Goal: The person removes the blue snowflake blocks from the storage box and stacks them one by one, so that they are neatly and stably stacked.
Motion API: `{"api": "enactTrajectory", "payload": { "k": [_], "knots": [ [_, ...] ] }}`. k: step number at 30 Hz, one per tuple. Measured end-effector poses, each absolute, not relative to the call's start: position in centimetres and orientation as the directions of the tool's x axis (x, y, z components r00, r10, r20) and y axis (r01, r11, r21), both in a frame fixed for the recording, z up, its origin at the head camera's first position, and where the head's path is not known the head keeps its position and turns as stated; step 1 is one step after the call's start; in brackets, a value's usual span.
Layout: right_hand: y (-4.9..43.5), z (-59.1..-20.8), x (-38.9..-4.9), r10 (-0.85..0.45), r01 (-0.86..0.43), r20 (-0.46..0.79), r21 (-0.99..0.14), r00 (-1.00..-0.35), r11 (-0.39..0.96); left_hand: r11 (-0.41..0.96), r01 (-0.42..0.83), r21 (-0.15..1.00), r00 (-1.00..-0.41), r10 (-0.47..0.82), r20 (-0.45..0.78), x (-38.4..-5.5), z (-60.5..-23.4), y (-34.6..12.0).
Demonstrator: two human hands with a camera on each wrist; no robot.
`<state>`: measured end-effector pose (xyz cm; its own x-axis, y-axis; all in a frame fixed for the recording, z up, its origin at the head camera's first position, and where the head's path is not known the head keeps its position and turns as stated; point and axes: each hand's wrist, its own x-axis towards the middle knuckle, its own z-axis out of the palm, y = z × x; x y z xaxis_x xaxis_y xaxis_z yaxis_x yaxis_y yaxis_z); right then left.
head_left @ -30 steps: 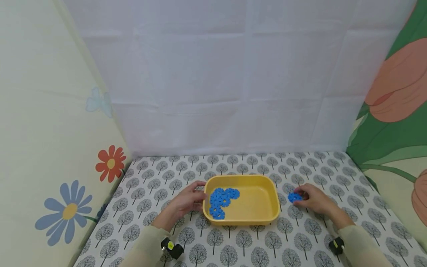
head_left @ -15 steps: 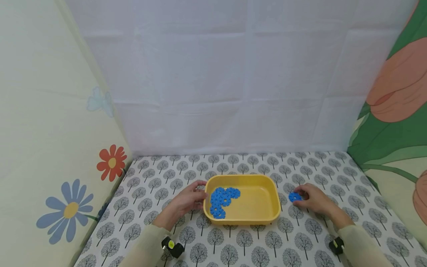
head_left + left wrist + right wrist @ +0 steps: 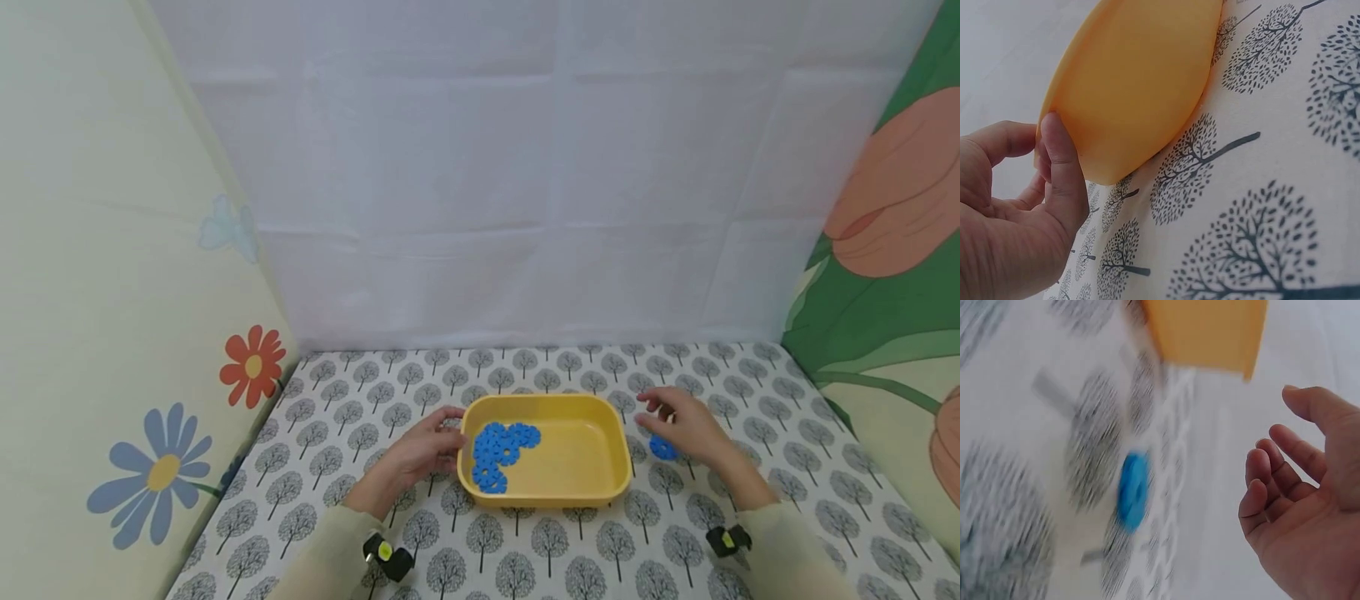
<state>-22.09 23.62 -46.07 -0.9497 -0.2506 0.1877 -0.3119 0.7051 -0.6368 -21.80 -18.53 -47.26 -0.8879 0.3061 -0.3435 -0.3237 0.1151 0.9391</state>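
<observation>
A yellow plastic tray lies on the cloth, with several blue notched snowflake discs heaped at its left side. My left hand grips the tray's left end; in the left wrist view its thumb presses on the wall near the rim. To the right of the tray, my right hand is raised with loosely bent fingers and nothing in them. Just below it on the cloth lies one more blue snowflake disc, partly covered by the hand in the head view and blurred in the right wrist view.
The table is covered by a white cloth with a tree print. A white sheet hangs behind it. Painted flower panels stand at the left and right sides.
My right hand has let go of the blue snowflake disc and lifted up and slightly left, leaving the disc on the cloth. The left hand and the tray have stayed in place.
</observation>
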Motion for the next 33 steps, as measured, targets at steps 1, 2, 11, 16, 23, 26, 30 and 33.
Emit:
{"api": "enactTrajectory", "payload": {
  "k": [1,2,11,16,23,26,30,33],
  "knots": [
    [23.2,-45.9,-22.1,-0.276,-0.348,0.214,-0.635,-0.937,0.689,0.116,-0.323,0.939,-0.888,0.306,-0.344,-21.8,-47.3,-18.5],
    [22.6,-45.7,-22.1,-0.294,-0.370,0.227,-0.640,-0.929,0.674,0.117,-0.323,0.939,-0.888,0.306,-0.344,-21.8,-47.3,-18.5],
    [18.2,-44.8,-22.1,-0.391,-0.470,0.279,-0.664,-0.877,0.581,0.115,-0.318,0.941,-0.890,0.307,-0.338,-21.6,-47.2,-18.5],
    [16.2,-45.0,-22.3,-0.416,-0.463,0.252,-0.694,-0.874,0.552,0.114,-0.318,0.941,-0.890,0.308,-0.338,-21.6,-47.2,-18.5],
    [14.0,-45.7,-22.7,-0.448,-0.455,0.216,-0.708,-0.868,0.540,0.115,-0.322,0.940,-0.889,0.305,-0.342,-21.6,-47.3,-18.4],
    [13.2,-46.0,-22.8,-0.457,-0.452,0.205,-0.714,-0.866,0.535,0.117,-0.326,0.938,-0.888,0.304,-0.346,-21.6,-47.3,-18.5],
    [12.1,-46.2,-22.9,-0.491,-0.458,0.187,-0.722,-0.851,0.518,0.117,-0.327,0.938,-0.886,0.309,-0.347,-21.7,-47.3,-18.5],
    [11.1,-46.2,-22.9,-0.539,-0.473,0.166,-0.726,-0.826,0.500,0.115,-0.326,0.938,-0.885,0.311,-0.346,-21.7,-47.3,-18.5]
  ]
}}
